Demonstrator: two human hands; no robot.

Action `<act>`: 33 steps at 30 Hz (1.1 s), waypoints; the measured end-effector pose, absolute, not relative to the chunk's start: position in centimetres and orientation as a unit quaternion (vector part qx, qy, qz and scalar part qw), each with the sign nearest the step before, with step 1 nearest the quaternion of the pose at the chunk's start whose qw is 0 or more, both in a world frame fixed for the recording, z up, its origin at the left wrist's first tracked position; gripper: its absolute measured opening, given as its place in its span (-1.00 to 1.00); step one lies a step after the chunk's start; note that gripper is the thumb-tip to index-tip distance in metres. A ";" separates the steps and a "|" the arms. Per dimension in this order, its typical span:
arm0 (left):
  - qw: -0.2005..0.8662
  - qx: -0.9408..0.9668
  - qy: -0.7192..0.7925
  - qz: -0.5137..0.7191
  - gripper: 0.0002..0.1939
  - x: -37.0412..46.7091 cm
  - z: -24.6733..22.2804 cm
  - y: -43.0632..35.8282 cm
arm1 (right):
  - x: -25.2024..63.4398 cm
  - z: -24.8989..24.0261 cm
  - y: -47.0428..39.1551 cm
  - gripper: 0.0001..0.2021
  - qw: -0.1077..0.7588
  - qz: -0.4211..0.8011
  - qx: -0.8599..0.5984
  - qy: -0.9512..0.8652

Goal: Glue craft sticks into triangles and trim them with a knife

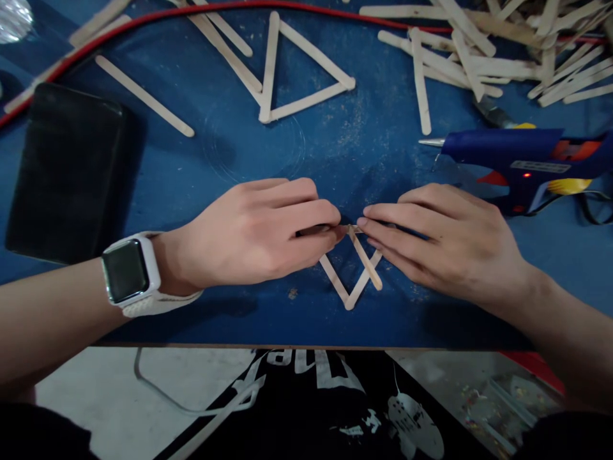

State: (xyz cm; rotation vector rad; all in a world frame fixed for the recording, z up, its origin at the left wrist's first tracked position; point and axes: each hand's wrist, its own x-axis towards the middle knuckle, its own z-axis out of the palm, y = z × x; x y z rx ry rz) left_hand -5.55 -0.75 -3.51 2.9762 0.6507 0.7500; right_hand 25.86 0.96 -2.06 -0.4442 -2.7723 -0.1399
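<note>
Near the front edge of the blue table lies a small triangle of wooden sticks point(334, 278), its point toward me. A loose-ended stick point(368, 260) slants across it from the top side. My left hand point(258, 233) has its fingers pinched at the triangle's upper left, closed on the sticks. My right hand point(445, 239) rests on the upper right corner, fingers held together over the top stick. Both hands' fingertips nearly meet at the middle of the top side, hiding most of it.
A finished-looking stick triangle point(311, 105) lies farther back. At right is a blue glue gun point(507, 156), its red light on, below a stick pile point(479, 64). A black box point(62, 172) sits left; a red cable point(230, 5) crosses the back.
</note>
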 end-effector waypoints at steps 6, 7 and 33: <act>-0.007 0.944 0.222 0.246 -0.80 -5.4 -3.6 -1.0 | 25.5 -0.7 0.7 -0.81 0.120 -0.138 -0.114 -0.977; -0.010 0.943 0.225 0.245 -0.80 -5.4 -3.6 -1.1 | 25.5 -0.7 0.7 -0.81 0.123 -0.137 -0.112 -0.976; 0.017 0.950 0.202 0.238 -0.88 -6.0 -3.8 -0.8 | 25.9 -1.7 0.8 -0.74 0.157 -0.058 -0.134 -0.977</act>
